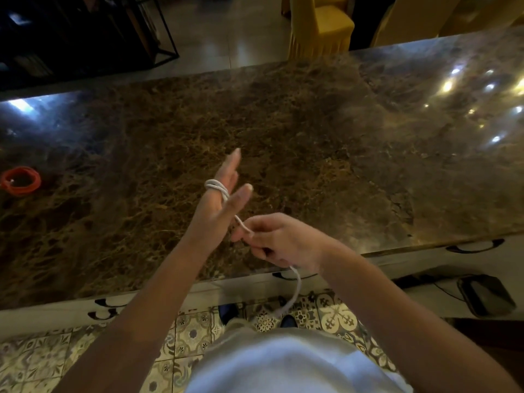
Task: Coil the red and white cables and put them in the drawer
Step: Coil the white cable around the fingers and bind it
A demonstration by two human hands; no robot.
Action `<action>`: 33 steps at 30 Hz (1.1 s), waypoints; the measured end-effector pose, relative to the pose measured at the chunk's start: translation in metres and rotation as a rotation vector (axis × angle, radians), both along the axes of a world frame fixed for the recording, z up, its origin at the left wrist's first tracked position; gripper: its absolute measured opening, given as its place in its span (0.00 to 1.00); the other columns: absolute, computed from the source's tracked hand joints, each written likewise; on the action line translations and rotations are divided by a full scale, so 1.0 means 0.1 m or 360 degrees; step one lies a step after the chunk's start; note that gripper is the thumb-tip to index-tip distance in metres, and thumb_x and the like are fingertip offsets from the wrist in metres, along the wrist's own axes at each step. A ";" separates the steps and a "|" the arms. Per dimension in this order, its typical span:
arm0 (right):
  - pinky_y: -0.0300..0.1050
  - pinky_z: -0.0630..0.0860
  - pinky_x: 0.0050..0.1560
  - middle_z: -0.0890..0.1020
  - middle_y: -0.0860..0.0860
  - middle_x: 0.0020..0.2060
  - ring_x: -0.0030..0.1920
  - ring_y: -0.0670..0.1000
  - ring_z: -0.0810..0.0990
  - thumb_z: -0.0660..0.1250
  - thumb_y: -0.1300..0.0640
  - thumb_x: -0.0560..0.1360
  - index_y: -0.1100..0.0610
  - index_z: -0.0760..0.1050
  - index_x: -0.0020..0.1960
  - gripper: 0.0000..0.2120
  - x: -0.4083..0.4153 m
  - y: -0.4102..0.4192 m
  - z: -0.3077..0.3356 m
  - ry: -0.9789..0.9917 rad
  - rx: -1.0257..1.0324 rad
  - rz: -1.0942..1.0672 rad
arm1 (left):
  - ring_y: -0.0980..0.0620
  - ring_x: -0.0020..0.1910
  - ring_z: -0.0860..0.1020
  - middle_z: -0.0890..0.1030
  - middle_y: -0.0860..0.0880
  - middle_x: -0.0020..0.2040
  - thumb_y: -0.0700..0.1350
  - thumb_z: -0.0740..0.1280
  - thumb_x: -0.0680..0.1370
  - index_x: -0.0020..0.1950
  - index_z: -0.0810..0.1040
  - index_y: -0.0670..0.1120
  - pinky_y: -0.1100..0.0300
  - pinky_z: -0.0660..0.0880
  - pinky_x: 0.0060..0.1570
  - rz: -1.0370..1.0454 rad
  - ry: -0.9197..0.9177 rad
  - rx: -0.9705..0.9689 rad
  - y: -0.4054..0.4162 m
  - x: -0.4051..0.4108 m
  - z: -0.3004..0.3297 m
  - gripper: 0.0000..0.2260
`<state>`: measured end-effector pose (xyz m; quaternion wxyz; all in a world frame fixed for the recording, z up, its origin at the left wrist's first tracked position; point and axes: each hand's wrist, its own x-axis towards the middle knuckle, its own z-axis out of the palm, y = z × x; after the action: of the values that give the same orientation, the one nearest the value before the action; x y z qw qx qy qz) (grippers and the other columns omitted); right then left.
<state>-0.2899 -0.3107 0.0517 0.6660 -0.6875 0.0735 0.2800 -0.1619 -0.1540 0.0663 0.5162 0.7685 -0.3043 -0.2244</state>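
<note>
The white cable [217,188] is looped twice around the straight fingers of the left hand [219,207], which is held open above the marble counter [297,131], thumb spread to the side. From the loops the cable runs down to the right hand [279,239], which pinches it with curled fingers; the free end hangs below the counter edge toward the tiled floor [192,333]. The red cable [20,180] lies coiled on the counter, well apart at far left. Drawer handles [470,246] line the counter front.
</note>
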 end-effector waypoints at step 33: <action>0.44 0.54 0.26 0.68 0.51 0.23 0.22 0.47 0.60 0.63 0.50 0.83 0.57 0.82 0.43 0.16 0.10 -0.36 -0.10 -0.0425 0.0447 0.0012 | 0.39 0.85 0.50 0.54 0.36 0.85 0.79 0.45 0.71 0.83 0.54 0.33 0.46 0.47 0.83 -0.0585 0.1682 -0.1423 -0.19 -0.55 0.43 0.58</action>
<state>-0.2800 -0.3465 0.0418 0.7581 -0.6193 -0.0579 0.1961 -0.2170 -0.1727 0.1090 0.8139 0.2082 -0.2009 -0.5039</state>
